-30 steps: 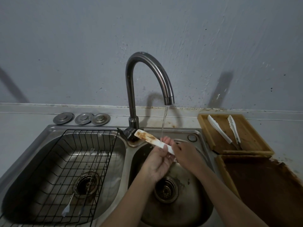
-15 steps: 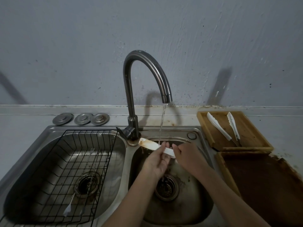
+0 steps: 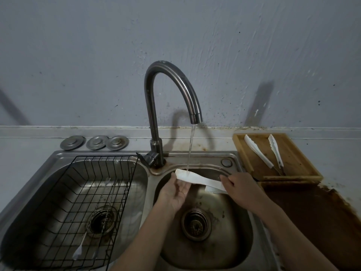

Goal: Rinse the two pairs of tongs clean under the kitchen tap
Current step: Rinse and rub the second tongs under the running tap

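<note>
My right hand [image 3: 241, 187] has its grip pinched on one end of the white tongs [image 3: 197, 178], just inside the right basin's [image 3: 230, 249] rim, with open bowl below and the drain [image 3: 196, 224] beneath. My left hand [image 3: 175, 192] lies palm up under the far end, fingers relaxed and spread, cradling it where the tap's [image 3: 172, 98] water stream [image 3: 190, 151] lands. Right of my grip, on the counter [image 3: 336, 151], a wooden tray [image 3: 304, 165] holds the second tongs [image 3: 263, 153]. Left of my grip, the other basin's wire rack [image 3: 78, 202] holds thin utensils I cannot identify.
</note>
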Action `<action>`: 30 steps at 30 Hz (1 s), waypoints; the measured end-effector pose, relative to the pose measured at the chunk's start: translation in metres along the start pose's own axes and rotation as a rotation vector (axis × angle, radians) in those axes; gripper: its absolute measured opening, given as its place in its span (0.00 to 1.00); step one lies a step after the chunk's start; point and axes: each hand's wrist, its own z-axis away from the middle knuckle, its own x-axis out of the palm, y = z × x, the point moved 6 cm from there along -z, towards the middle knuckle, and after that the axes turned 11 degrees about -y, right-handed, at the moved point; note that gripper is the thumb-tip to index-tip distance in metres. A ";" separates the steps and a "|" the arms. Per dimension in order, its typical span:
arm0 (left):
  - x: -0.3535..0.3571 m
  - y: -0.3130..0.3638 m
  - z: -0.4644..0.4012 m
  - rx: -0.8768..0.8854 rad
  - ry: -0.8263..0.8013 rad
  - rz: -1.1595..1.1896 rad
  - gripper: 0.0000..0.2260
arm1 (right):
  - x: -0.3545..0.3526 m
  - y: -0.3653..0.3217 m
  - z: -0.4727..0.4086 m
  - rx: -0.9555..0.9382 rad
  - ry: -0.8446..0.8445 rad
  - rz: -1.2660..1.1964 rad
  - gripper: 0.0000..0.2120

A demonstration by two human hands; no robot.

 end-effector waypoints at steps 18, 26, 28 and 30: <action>-0.012 0.018 -0.003 -0.006 -0.077 -0.857 0.18 | 0.006 0.015 0.004 -0.061 -0.043 -0.030 0.24; -0.005 0.032 -0.001 0.086 -0.053 -0.645 0.11 | 0.001 0.012 0.014 -0.212 -0.006 -0.011 0.20; -0.003 0.034 -0.001 0.063 -0.087 -0.559 0.11 | -0.002 0.007 0.018 -0.272 0.063 0.190 0.20; 0.002 0.035 0.000 0.057 -0.112 -0.442 0.10 | -0.005 -0.002 0.022 -0.375 0.181 0.370 0.20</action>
